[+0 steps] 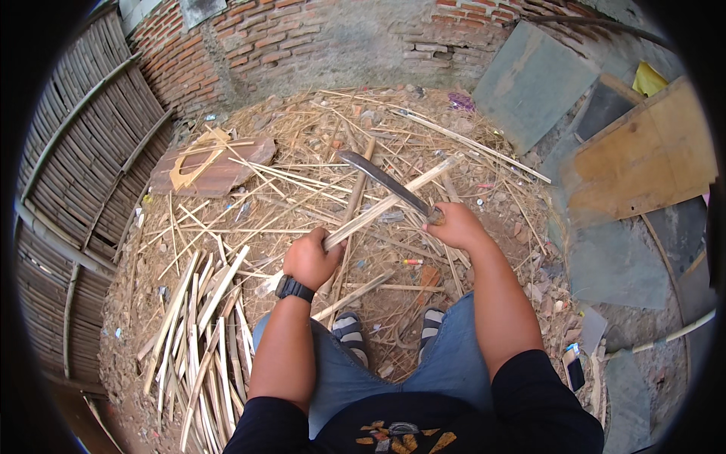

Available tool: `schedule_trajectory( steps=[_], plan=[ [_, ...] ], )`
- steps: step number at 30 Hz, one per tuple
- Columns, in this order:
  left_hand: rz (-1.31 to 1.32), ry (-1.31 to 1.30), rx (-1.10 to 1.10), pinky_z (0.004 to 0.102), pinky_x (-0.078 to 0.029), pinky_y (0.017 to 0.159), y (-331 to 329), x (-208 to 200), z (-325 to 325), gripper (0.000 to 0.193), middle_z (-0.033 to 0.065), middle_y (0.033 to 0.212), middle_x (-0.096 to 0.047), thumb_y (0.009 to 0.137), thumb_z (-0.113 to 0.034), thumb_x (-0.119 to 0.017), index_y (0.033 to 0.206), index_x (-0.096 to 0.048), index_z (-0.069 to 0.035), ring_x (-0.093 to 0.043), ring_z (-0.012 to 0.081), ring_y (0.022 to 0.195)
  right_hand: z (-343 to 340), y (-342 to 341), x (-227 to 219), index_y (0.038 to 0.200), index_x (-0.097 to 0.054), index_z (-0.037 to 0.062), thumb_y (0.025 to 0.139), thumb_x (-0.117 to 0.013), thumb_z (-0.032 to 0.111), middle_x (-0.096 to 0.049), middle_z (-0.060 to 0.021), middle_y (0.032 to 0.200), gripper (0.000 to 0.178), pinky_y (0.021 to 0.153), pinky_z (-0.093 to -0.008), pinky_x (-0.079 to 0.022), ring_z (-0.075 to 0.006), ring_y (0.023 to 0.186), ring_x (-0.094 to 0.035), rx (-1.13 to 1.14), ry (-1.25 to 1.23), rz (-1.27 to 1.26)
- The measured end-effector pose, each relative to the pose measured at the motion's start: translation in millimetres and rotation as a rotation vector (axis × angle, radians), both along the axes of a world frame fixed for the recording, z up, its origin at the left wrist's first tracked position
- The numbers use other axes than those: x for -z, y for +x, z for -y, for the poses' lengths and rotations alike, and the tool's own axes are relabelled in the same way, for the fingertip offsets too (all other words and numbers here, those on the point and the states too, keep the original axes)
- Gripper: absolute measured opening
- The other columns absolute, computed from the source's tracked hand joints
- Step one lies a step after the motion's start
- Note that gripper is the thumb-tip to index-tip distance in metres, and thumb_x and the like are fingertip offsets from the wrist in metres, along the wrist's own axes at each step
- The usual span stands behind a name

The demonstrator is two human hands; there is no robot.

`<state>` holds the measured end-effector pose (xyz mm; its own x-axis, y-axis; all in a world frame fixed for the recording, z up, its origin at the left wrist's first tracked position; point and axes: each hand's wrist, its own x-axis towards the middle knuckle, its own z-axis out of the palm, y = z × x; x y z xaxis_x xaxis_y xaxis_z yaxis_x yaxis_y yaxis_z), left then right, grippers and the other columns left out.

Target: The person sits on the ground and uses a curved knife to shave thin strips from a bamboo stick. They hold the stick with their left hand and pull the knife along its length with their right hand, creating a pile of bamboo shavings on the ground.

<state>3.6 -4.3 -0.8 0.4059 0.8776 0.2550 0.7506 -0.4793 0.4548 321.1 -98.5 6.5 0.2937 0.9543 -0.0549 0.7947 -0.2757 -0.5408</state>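
- The left hand (308, 259) is wrapping all its fingers (324, 257) tightly round a split bamboo strip (386, 203); the strip is running from just behind the fist, up and to the right, past the fingertips toward the littered ground.
- The right hand (456, 225) is closing fully round the handle of a machete (382, 181), whose curved blade is reaching up and left from the knuckles and crossing over the strip just beyond the left fingers.
- Judging the risk: the blade edge is working near the left fingers, so a slip along the smooth bamboo could be carrying it toward them or toward the wristwatch (293, 288).
- The sandalled feet (349, 333) are sitting just below both fists; a stroke glancing off the strip could be travelling down to them or to the knees.
- Splinters may be lifting off the split edge against the bare left palm, since the grip is tight.
- A pile of cut bamboo slats (198, 333) is lying to the left of the left wrist, apart from it.
- No container is showing among the shavings; a phone (575, 371) is lying on the ground well right of the right forearm.
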Motion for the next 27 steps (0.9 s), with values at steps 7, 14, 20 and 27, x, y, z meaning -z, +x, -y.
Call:
schedule_trajectory(
  steps=[7, 14, 20, 27],
  plan=[
    [0.037, 0.021, -0.026, 0.0468, -0.053, 0.063, -4, 1, -3, 0.041, 0.0157, 0.07, -0.069, 0.085, -0.044, -0.083, 0.087, -0.069, -0.006, -0.069, 0.0375, 0.068, 6, -29, -11, 0.125, -0.074, 0.0119, 0.084, -0.081, 0.041, -0.075, -0.02, 0.106, 0.051, 0.089, -0.0469, -0.056, -0.0379, 0.102, -0.072, -0.141, -0.038, 0.101],
    [0.025, 0.046, -0.013, 0.0473, -0.053, 0.063, -1, 1, -3, 0.041, 0.0163, 0.071, -0.069, 0.085, -0.044, -0.082, 0.088, -0.069, -0.005, -0.069, 0.0386, 0.068, -1, -1, 8, 0.129, -0.072, 0.0103, 0.084, -0.082, 0.039, -0.074, -0.0229, 0.112, 0.055, 0.09, -0.0459, -0.056, -0.0389, 0.104, -0.072, 0.003, 0.01, 0.008],
    [0.008, 0.019, -0.042, 0.0475, -0.055, 0.065, -4, 1, -5, 0.04, 0.0169, 0.073, -0.071, 0.086, -0.043, -0.082, 0.089, -0.07, -0.005, -0.07, 0.0386, 0.07, 3, -28, -12, 0.13, -0.071, 0.0085, 0.084, -0.083, 0.04, -0.074, -0.0223, 0.114, 0.057, 0.092, -0.0464, -0.056, -0.0386, 0.105, -0.072, -0.133, -0.104, 0.09],
    [0.035, 0.03, -0.016, 0.0475, -0.055, 0.065, -2, 4, -6, 0.04, 0.0174, 0.073, -0.07, 0.086, -0.044, -0.082, 0.09, -0.07, -0.006, -0.07, 0.0389, 0.07, -1, -7, 7, 0.131, -0.07, 0.0066, 0.084, -0.083, 0.04, -0.074, -0.0233, 0.114, 0.059, 0.093, -0.0457, -0.056, -0.0385, 0.107, -0.072, 0.003, 0.017, 0.038]
  ],
)
